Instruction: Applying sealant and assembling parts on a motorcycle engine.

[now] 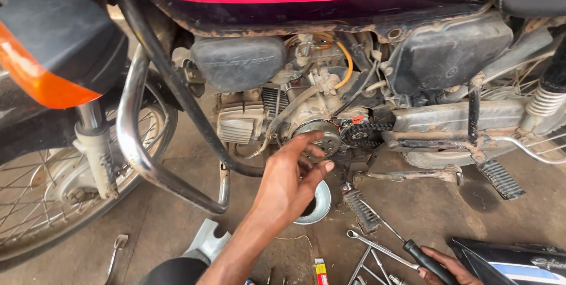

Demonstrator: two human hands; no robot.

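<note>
In the head view, the left hand [289,182] is held with fingers spread loose, fingertips touching the round engine rotor [318,134] beside the chain [368,133]. A black-handled screwdriver [407,249] is gripped by the right hand [451,267] at the frame's lower edge, over the floor [424,202].

A round, grey metal rotor [318,133] sits exposed on the motorcycle engine's side; a black-handled screwdriver [407,246] lies slanted over the floor.
</note>
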